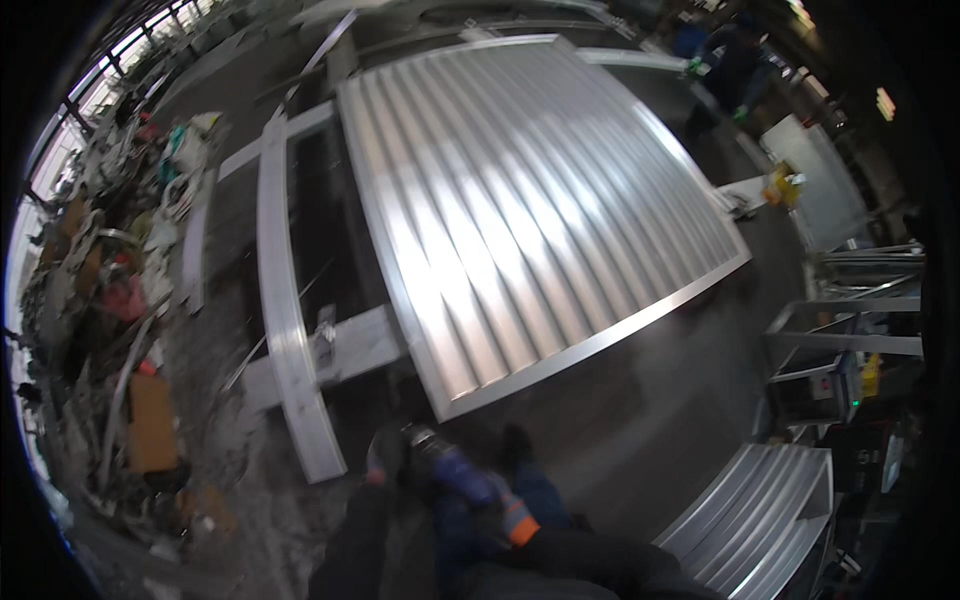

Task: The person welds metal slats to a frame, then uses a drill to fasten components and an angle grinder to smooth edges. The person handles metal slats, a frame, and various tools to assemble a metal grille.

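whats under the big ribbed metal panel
The ribbed metal panel lies flat across silvery frame rails, which stick out at its left side. Grey floor shows past its near edge. Whatever sits beneath its middle is covered.

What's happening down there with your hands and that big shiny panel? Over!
Right hand, gloved, gripping a blue power tool. Left hand dark and blurred near the tool, grip unclear. Big ribbed metal panel lies flat just ahead. Loose metal rail beside it.
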